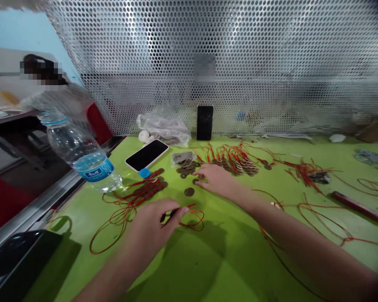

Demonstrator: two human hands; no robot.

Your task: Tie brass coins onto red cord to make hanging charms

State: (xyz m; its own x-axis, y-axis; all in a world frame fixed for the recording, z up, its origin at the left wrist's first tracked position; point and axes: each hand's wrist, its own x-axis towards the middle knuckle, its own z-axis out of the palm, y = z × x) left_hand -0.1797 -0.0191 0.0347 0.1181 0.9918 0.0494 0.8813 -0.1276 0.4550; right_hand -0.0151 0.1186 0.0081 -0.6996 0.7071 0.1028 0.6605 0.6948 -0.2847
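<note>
My left hand (159, 216) is closed in a pinch on a red cord (202, 216), whose thin loop sticks out past the fingertips. My right hand (216, 180) reaches over the green table with thumb and fingers apart, beside a small pile of loose round coins (186, 167). A coin (195, 181) lies right at its thumb; whether they touch I cannot tell. Closer to my left hand lies another coin (189, 191). Coins strung on red cords (148, 188) are bunched on the left, and a row of corded coins (247, 166) lies behind my right hand.
A water bottle (93, 167) stands at the left, with a blue cap (144, 173) and a phone (147, 155) nearby. Another phone (205, 122) leans upright against the perforated metal screen (164, 54). On the right are red cords (305, 170) and a dark red knife-like tool (359, 206).
</note>
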